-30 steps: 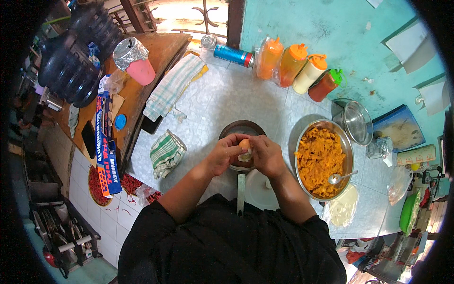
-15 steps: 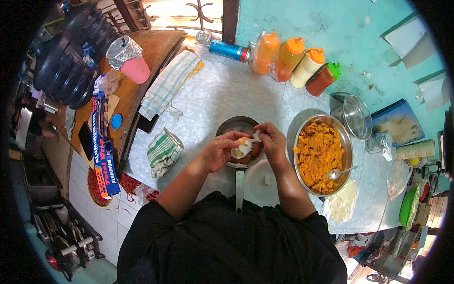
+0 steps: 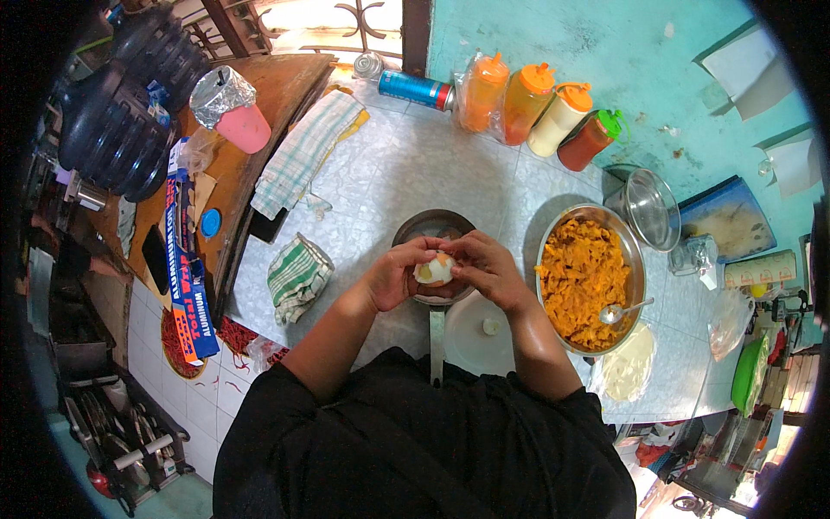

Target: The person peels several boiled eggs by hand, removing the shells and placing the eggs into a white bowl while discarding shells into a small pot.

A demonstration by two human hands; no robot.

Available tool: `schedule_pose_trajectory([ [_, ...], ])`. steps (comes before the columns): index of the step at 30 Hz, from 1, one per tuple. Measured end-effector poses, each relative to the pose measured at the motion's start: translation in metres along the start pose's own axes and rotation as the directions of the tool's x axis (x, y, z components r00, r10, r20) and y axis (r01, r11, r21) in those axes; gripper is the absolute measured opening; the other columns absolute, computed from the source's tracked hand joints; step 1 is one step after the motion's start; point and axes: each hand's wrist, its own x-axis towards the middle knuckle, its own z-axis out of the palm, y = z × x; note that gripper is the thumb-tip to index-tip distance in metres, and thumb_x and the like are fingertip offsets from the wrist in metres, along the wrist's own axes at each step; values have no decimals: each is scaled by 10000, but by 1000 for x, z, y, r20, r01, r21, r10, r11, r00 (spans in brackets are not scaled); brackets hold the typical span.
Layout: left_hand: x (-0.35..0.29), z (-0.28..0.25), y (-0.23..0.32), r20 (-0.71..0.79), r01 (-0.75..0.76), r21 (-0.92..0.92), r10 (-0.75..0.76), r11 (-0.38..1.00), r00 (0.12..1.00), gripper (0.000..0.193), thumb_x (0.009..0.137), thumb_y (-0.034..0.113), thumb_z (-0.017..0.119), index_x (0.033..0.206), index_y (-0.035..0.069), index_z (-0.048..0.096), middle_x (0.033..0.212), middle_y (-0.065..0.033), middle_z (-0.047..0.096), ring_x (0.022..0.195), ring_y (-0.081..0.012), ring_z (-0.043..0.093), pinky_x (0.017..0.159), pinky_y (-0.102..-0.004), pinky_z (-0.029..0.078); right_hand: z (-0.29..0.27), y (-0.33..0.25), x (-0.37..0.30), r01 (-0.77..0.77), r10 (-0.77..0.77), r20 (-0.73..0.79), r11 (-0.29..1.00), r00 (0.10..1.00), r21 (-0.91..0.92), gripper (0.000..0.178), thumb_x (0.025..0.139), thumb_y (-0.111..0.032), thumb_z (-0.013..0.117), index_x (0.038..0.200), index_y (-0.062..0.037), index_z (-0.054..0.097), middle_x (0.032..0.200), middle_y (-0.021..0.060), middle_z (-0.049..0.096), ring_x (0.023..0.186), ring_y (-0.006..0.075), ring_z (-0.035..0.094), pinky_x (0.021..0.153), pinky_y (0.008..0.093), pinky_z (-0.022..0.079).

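A partly peeled boiled egg (image 3: pixel 434 271), white with bits of brownish shell, is held over a dark-rimmed pan (image 3: pixel 425 216). My left hand (image 3: pixel 393 275) closes its fingers and thumb round the egg's left side. On the other side my right hand (image 3: pixel 491 270) has its fingers closed against the egg's shell, thumb and fingertips touching it. Both hands cover much of what lies in the pan. The pan's pale flat handle (image 3: pixel 437 342) points toward my body. Right of the handle lies a round whitish lid (image 3: pixel 467 346) with a small knob.
At right stands a steel bowl (image 3: pixel 638 259) of orange mash with a spoon (image 3: pixel 612 314). Sauce bottles (image 3: pixel 529 108) and a blue can (image 3: pixel 415 89) line the back. A green-striped cloth (image 3: pixel 298 275) and a checked towel (image 3: pixel 311 151) lie at left. A glass bowl (image 3: pixel 654 210) sits behind the steel bowl.
My right hand has moved left and down, from beside the egg with a white bit of shell pinched in its fingers, onto the egg. The left hand keeps its hold.
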Motion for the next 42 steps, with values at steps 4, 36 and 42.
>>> schedule_pose_trajectory([
  [4, -3, 5, 4, 24, 40, 71, -42, 997, 999, 474, 811, 185, 528, 1232, -12, 433, 1141, -139, 548, 1027, -246, 570, 888, -384, 471, 5, 11, -1, -73, 57, 72, 969, 996, 238, 291, 725, -158, 610, 996, -50, 618, 871, 111, 548, 839, 281, 562, 750, 342, 458],
  [36, 2, 8, 1, -101, 56, 89, -47, 995, 994, 303, 898, 246, 520, 1128, 53, 484, 1066, -94, 553, 964, -211, 584, 728, -387, 566, 6, 20, -2, -57, 59, -24, 997, 998, 54, 253, 718, -153, 611, 934, -22, 603, 892, 131, 561, 857, 269, 566, 748, 339, 452],
  [42, 1, 19, 4, -109, -135, 579, 240, 804, 965, 431, 798, 121, 591, 1194, 43, 440, 1096, -103, 530, 973, -194, 574, 788, -335, 516, 1, 26, -1, -98, 101, -70, 994, 992, 44, 232, 749, -126, 596, 952, -13, 603, 909, 128, 566, 860, 244, 573, 743, 332, 457],
])
